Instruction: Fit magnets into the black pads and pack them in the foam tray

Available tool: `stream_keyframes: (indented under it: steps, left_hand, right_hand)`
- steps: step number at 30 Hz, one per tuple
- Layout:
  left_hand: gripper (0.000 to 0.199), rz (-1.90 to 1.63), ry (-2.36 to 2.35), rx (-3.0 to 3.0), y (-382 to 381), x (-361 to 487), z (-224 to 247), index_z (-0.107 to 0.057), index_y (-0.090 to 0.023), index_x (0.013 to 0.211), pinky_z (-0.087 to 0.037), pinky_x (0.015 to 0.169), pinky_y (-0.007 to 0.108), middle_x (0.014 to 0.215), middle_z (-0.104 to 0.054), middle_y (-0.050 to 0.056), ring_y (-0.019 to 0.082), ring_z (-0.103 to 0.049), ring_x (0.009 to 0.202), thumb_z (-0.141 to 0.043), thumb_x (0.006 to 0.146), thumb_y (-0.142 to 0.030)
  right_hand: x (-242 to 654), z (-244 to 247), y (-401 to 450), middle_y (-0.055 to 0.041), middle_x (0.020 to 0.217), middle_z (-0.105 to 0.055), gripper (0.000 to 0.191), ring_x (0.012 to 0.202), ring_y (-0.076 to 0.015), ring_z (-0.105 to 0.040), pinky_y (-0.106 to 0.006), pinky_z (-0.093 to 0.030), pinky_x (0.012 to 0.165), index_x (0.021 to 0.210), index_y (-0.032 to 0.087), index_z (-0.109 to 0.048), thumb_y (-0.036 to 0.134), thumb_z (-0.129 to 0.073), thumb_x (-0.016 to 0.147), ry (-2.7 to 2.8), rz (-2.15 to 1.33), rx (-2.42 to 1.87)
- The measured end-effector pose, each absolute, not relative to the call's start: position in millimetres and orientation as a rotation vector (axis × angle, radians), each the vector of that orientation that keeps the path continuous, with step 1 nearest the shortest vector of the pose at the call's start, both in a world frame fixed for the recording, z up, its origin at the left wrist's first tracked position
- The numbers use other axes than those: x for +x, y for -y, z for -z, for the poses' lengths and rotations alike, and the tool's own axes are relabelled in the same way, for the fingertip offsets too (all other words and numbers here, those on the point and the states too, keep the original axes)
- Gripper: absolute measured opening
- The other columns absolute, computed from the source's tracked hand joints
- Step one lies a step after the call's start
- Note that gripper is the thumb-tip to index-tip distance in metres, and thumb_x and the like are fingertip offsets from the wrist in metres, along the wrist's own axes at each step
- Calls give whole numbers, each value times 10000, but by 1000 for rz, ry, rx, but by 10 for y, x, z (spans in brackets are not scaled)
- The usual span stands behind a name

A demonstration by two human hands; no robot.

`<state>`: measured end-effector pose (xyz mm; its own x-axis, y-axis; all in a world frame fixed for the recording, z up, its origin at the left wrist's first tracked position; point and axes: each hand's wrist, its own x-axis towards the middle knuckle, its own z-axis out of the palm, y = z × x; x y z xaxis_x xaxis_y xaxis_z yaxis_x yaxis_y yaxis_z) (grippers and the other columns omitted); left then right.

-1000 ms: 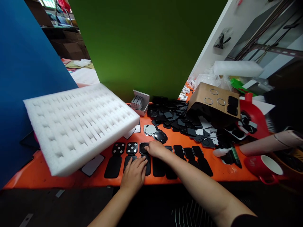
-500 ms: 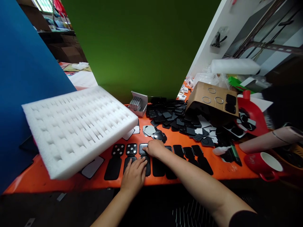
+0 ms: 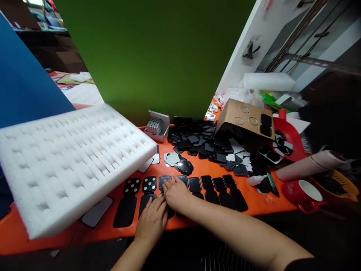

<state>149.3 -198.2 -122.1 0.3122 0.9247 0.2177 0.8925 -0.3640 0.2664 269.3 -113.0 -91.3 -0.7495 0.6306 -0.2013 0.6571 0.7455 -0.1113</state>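
Note:
A row of flip-open black cases lies on the orange table, their lids folded away from me. The upper halves of the two leftmost, a dotted case (image 3: 131, 186) and a second dotted case (image 3: 149, 184), carry white round dots. My left hand (image 3: 152, 218) lies flat over the lower half of the second case, fingers stretched out. Close beside it my right hand (image 3: 177, 194) rests palm down, its fingers on the third case (image 3: 165, 181), whose upper half looks dark and glossy. Under the palm, part of the neighbouring cases is hidden. No object shows in either hand.
A white foam block (image 3: 73, 162) with rows of slots stands at the left. Behind the row lie a grey box (image 3: 158, 128), silvery plates (image 3: 172, 159) and a pile of black pieces (image 3: 197, 139). Rightward are a cardboard box (image 3: 239, 109), a small bottle (image 3: 256, 180) and a red mug (image 3: 300, 194).
The view has turned, so the table appears shifted left. My right hand has come nearer my left, its fingers now spread flatter over the third case. My left hand stays near the second case.

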Motion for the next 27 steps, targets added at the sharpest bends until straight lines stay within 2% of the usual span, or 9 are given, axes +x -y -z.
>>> stream_keyframes:
  steps: [3,5,7,9,13,16,20,24,27]
  left_hand:
    - [323,-501,-1727,2512,1985,1481,1248,-529,-220,1112,-371,945,467,1153,-579,56,233,-518,1070,-414,810,-211]
    - [347,-508,-1732,2558,1986,1474,1274,-501,-230,1150,-371,944,478,1187,-557,47,234,-506,1088,-411,816,-214]
    - [366,-528,-1722,2611,1986,1466,1304,-475,-235,1181,-378,938,479,1216,-535,43,231,-501,1097,-412,821,-220]
    - [375,-557,-1709,2651,1987,1457,1330,-466,-227,1194,-393,930,468,1226,-526,47,226,-504,1094,-419,822,-225]
    - [355,-638,-1716,2641,1990,1460,1336,-498,-219,1163,-395,937,457,1213,-537,58,226,-506,1092,-444,813,-224]
    - [328,-682,-1716,2596,1994,1481,1315,-530,-224,1125,-385,947,458,1216,-533,63,231,-492,1105,-461,804,-225]
    - [314,-751,-1726,2514,2024,1458,1287,-545,-223,1104,-377,953,444,1208,-533,70,227,-471,1121,-457,803,-209]
    - [297,-788,-1947,2283,2098,1340,1188,-566,-223,1075,-385,931,412,1191,-534,73,227,-476,1099,-440,807,-240]
    - [334,-632,-2197,2013,2141,1273,1061,-536,-225,1112,-399,885,391,1180,-529,73,229,-488,1056,-404,818,-313]
  right_hand:
    - [2672,864,1127,-194,1227,-457,361,1103,-265,-448,-420,-297,948,1146,54,-502,173,-397,822,-2818,325,1118]
    - [2751,826,1137,-137,1130,-547,306,1008,-226,-512,-334,-384,857,1071,107,-553,189,-417,809,-2862,368,1161]
    - [2902,792,1131,-70,1006,-604,252,911,-183,-547,-271,-410,780,980,167,-591,206,-401,820,-2895,408,1226]
    - [3094,770,1084,-31,951,-610,247,889,-161,-541,-242,-401,762,950,210,-599,229,-379,841,-2877,451,1399]
    - [3434,757,815,-52,1036,-561,284,971,-167,-492,-252,-368,804,1071,217,-548,239,-353,865,-2735,461,1751]
    - [3551,747,533,-67,1159,-484,333,1053,-193,-438,-280,-343,841,1167,229,-480,273,-426,841,-2720,451,1749]
    - [3570,740,283,-53,1135,-487,374,1051,-220,-426,-300,-318,861,1074,245,-542,345,-609,720,-2744,486,1632]
    - [3590,789,237,-97,1063,-501,360,1015,-240,-434,-322,-316,837,1002,176,-548,353,-628,699,-2743,511,1687]
    - [3635,857,229,-98,1027,-515,376,990,-241,-443,-306,-325,793,964,168,-533,374,-647,670,-2716,577,1801]
